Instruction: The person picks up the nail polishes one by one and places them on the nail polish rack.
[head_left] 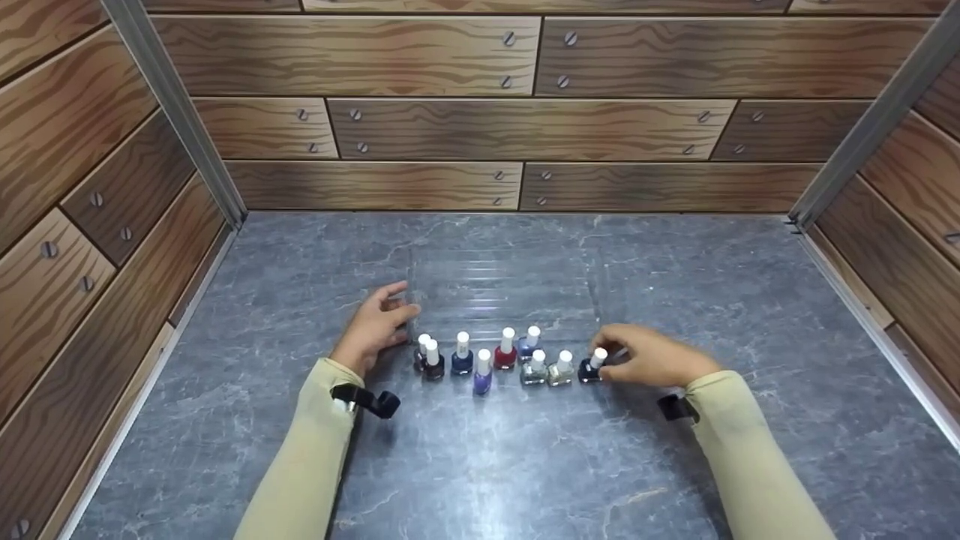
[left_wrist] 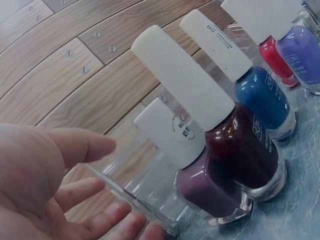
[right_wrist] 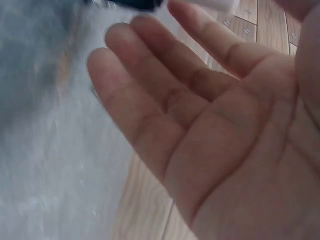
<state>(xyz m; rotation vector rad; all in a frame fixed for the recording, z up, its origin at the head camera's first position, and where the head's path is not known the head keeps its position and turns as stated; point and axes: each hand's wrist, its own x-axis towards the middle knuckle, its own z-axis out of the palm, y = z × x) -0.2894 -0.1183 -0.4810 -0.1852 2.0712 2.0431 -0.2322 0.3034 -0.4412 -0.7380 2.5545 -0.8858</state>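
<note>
- Left hand (head_left: 379, 322): at the clear plastic tray's (head_left: 502, 296) left edge, thumb parted from loosely spread fingers, gripping nothing.
- Nail polish bottles (head_left: 505, 357): along the tray's near side; probably light, breakable glass.
- Black-looking bottle (head_left: 589, 370): near the tray's near right corner; probably slippery, best held by its cap (head_left: 599, 357).
- Right hand (head_left: 649, 356): pointing leftward, thumb and forefinger pinching that bottle.

A gray, marble-veined tabletop (head_left: 480, 480) stretches beneath the left hand (head_left: 379, 319) and the right hand (head_left: 649, 356). Beyond them stands a wood-patterned back wall (head_left: 420, 56) dotted with slotted screws (head_left: 509, 38); matching side walls (head_left: 142, 247) flank both hands, meeting it at gray metal posts (head_left: 181, 112).
</note>
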